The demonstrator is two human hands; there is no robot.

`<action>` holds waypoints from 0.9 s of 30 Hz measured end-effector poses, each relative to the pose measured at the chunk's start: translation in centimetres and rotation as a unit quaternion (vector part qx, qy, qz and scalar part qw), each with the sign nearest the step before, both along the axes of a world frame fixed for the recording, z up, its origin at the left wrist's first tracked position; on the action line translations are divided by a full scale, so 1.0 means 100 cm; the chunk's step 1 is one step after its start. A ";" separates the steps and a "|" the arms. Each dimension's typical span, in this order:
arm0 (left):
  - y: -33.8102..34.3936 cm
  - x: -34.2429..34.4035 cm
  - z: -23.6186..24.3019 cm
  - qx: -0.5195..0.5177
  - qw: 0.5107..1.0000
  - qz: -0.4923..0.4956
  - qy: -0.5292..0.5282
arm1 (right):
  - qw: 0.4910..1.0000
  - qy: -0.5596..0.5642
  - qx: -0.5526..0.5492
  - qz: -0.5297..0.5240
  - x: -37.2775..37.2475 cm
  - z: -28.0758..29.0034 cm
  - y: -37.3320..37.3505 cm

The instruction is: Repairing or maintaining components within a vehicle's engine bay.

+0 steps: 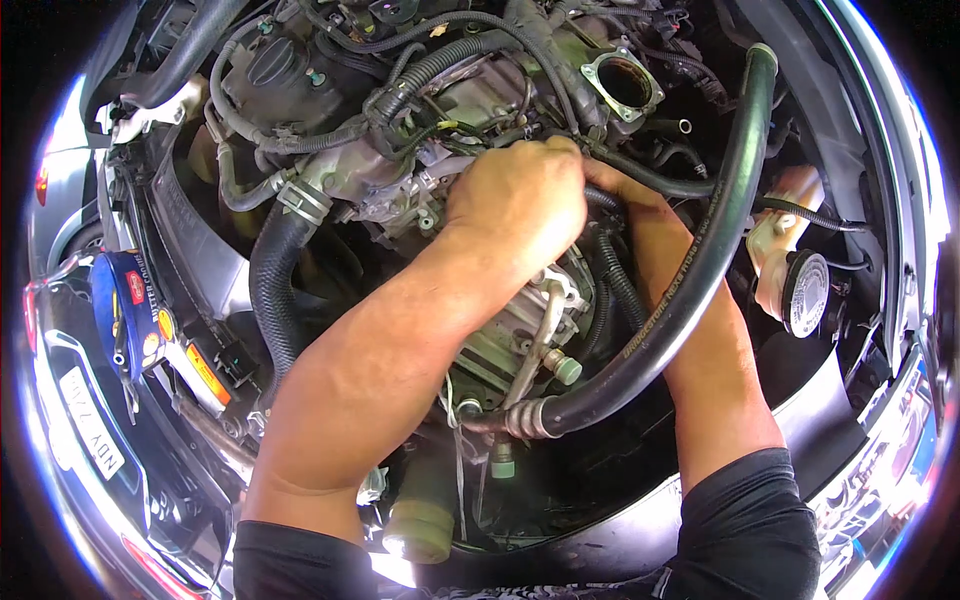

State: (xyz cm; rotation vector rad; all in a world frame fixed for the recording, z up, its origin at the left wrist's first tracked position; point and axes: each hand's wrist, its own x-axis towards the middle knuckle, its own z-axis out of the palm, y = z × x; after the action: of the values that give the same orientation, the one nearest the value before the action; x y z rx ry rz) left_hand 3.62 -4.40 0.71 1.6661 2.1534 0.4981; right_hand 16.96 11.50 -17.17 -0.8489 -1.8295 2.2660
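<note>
Both my arms reach down into a car's engine bay. My left hand point(525, 190) is curled closed against the middle of the engine point(470, 100), next to some wiring. Its fingertips point down out of sight, so whatever they grip is hidden. Close beside it on the right is my right hand point(618, 184), mostly covered by the left hand and a thin black hose point(655, 180). The right fingers do not show. A thick black hose point(690, 290) arches over my right forearm and ends in a metal clamp point(530, 418).
On the left, a ribbed radiator hose point(275, 270) curves below an oil filler cap point(275, 63). An open round metal flange point(622, 86) sits behind my hands. A reservoir with a black cap point(805, 293) stands at right. A blue pouch point(125, 310) lies on the left edge.
</note>
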 end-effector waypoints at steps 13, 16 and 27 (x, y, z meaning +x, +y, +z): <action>-0.004 -0.012 -0.023 -0.025 0.997 0.012 0.072 | 1.000 0.015 0.001 -0.013 0.003 -0.007 0.002; -0.015 -0.020 -0.035 -0.017 0.998 0.030 0.053 | 1.000 0.020 0.007 -0.016 0.000 -0.009 0.003; -0.024 -0.039 -0.071 -0.242 0.970 0.027 0.021 | 1.000 0.019 0.008 -0.012 -0.002 -0.010 0.004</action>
State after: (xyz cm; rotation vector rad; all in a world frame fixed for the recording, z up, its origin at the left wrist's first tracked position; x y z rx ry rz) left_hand -0.27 -6.84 -6.41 1.3580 2.1315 -0.0557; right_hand 16.79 11.89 -18.16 -0.8147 -1.8107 2.2338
